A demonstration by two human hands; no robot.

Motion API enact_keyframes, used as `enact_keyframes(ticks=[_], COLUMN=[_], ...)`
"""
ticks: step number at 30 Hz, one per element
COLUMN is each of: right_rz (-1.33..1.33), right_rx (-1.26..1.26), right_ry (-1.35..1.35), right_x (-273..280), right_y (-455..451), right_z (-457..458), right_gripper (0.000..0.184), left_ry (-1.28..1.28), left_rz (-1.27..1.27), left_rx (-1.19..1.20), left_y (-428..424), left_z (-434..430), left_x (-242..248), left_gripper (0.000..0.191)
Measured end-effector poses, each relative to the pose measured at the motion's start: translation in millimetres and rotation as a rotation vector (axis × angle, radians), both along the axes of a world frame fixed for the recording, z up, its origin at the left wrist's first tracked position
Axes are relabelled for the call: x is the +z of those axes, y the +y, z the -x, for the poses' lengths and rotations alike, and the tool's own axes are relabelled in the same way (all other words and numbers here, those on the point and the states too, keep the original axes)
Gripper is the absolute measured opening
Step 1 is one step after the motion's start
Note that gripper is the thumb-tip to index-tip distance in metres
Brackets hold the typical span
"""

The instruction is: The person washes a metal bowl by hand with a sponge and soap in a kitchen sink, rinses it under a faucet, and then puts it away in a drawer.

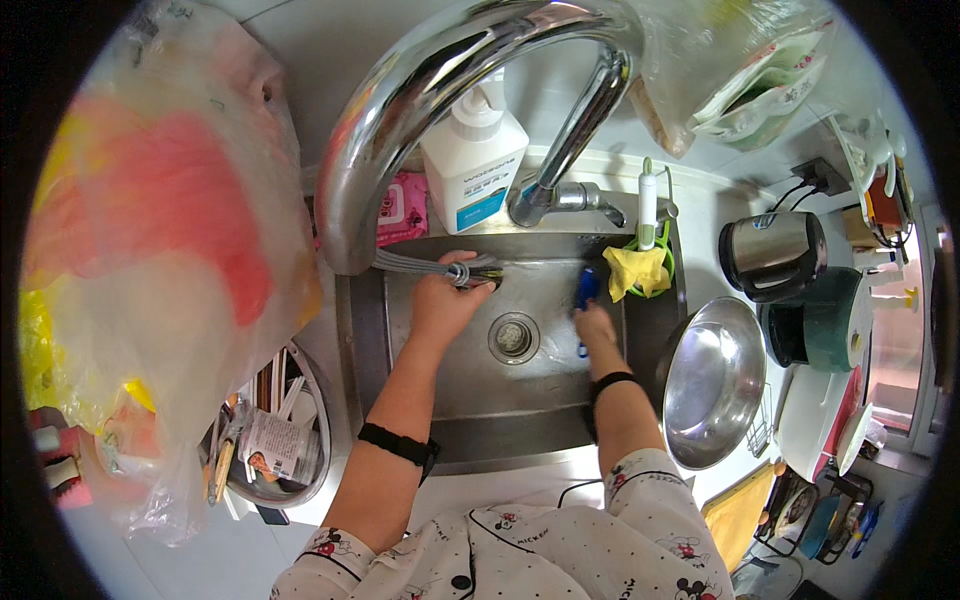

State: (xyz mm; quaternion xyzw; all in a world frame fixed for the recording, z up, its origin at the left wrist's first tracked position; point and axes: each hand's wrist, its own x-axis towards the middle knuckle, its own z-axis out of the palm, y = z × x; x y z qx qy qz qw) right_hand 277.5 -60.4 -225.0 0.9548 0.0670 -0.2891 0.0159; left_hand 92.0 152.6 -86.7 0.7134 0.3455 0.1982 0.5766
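Observation:
Over the left part of the steel sink (465, 390), my left hand (442, 304) holds the end of a grey flexible pull-out faucet hose (409, 262), its metal fitting between the fingers. My right hand (596, 326) is closed around a blue brush (586, 289), blurred, over the sink's right side. Between and a little below the hands lies the round drain strainer (514, 337). The large chrome faucet (551, 172) arches above. A yellow cloth (637, 271) hangs on a green holder at the sink's right back corner, beside a white-handled brush (646, 202).
A white pump bottle (476, 165) and a pink wipes pack (405, 210) stand behind the sink. Bulky plastic bags (165, 225) crowd the left, above a utensil basin (319, 450). On the right are a steel bowl (716, 382), an electric kettle (776, 251) and a cutting board (739, 514).

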Motion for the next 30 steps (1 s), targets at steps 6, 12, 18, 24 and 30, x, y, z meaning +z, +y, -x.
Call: enact_keyframes(ticks=[6,12,18,24,30], right_rz=[0.138,0.019,0.024,-0.280,-0.128], right_rx=[0.472,-0.019,-0.180,-0.614,0.066], right_ry=[0.220,0.234,0.148,0.301,0.340], right_x=[3,44,43,-69,-33], right_y=[-17,42,-6,-68,-1], right_z=[18,81,2,67,108], right_gripper=[0.039,0.052,0.038,0.018,0.018], left_ry=[0.013,-0.122,-0.189,-0.176,-0.035], left_rz=[0.069,0.287,0.374,0.289,0.136], left_rx=[0.039,-0.088,-0.088,-0.042,-0.075], left_y=[-3,-35,-50,-43,-39], left_z=[-6,-17,-31,-26,7], left_x=[6,-3,-13,-13,-20], left_gripper=[0.039,0.040,0.040,0.036,0.040])
